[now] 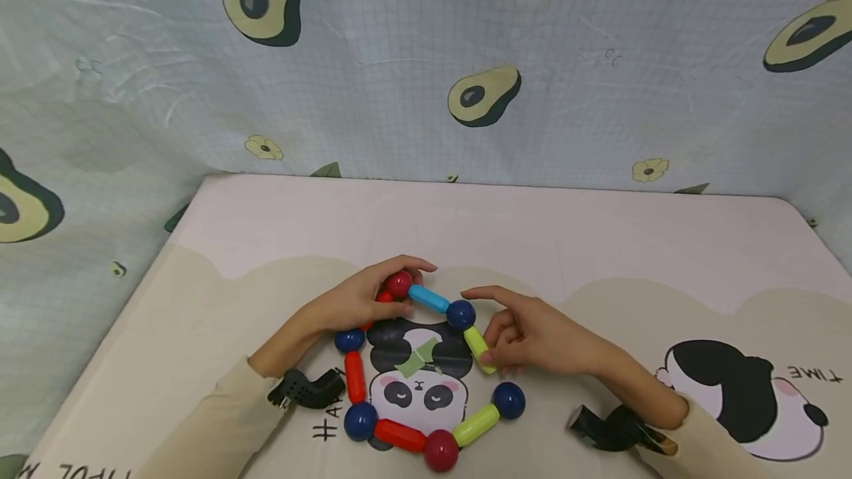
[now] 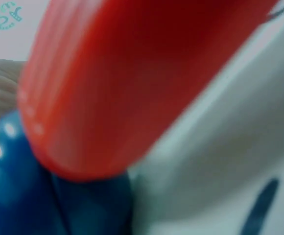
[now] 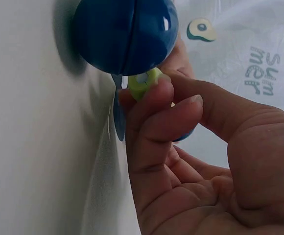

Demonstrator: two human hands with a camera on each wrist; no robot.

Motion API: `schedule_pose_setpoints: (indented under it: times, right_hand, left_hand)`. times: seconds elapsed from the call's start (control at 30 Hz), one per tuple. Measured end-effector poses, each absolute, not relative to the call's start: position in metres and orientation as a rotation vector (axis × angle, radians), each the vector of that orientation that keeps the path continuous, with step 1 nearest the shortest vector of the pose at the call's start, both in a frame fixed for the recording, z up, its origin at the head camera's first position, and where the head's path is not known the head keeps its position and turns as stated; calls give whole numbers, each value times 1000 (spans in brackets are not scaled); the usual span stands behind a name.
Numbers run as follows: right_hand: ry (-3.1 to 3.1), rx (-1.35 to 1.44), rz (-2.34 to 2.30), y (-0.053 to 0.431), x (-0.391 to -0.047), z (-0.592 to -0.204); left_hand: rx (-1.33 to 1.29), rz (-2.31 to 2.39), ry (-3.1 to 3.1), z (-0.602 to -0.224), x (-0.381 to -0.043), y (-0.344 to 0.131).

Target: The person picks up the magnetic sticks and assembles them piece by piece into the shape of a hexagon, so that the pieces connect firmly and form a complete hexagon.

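Note:
Magnetic-looking balls and rods form a ring with one gap at its right side. My left hand grips the red ball at the far corner, thumb in front and fingers behind, partly covering a red rod beside it. From that ball a light blue rod runs to a blue ball. My right hand pinches the lime green rod attached there, near its free end. Just across the gap sits another blue ball, joined to a second lime green rod.
The near side has a red ball, a red rod and a blue ball. Another red rod climbs the left side to a blue ball. The printed tabletop meets an avocado-patterned curtain behind.

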State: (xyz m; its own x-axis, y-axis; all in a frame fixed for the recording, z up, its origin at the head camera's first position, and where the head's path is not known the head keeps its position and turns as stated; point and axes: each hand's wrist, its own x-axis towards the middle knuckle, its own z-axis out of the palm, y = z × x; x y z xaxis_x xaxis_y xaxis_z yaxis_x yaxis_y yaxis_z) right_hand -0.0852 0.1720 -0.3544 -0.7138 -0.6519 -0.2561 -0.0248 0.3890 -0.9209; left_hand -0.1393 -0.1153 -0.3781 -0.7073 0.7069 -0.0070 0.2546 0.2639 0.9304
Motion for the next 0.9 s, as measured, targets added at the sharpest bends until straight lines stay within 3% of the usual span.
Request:
schedule_pose_setpoints:
  times: [0.9]
  right_hand:
    - [2026,-622,-1217,176,-87,-357]
  left_hand:
    - [939,1305,2147,-373,-135,-112]
